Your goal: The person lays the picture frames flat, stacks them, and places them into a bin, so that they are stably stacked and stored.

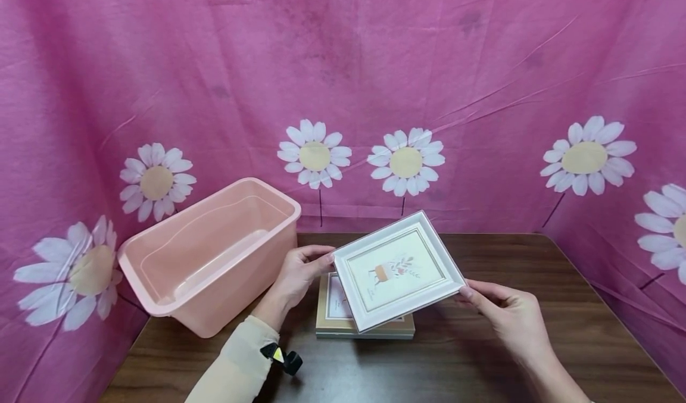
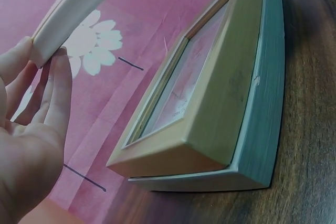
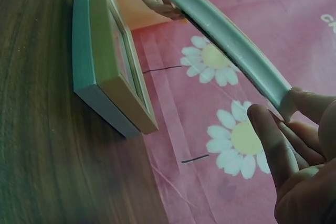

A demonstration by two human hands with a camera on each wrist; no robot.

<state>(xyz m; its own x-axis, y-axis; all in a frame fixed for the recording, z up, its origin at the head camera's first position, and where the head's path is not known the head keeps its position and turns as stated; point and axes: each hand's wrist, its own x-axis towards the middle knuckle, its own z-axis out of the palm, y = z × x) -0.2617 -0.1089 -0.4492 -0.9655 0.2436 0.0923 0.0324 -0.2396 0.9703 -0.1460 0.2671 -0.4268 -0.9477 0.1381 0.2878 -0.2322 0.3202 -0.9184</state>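
Note:
Both hands hold a white picture frame (image 1: 399, 272) tilted in the air, a small floral picture inside its border. My left hand (image 1: 300, 275) pinches its left corner between thumb and fingers; the left wrist view shows this grip on the frame's edge (image 2: 73, 11). At the opposite corner my right hand (image 1: 506, 316) pinches the frame, also seen in the right wrist view (image 3: 304, 150). Below it lies a tan picture frame (image 1: 323, 316), partly hidden by the white one. That tan frame rests on a pale blue-green frame (image 2: 262, 108).
A pink plastic bin (image 1: 243, 272) stands at the left of the brown wooden table (image 1: 514, 260), beside my left forearm; its visible inside holds nothing. Pink cloth (image 1: 343, 63) with daisies hangs behind and at both sides.

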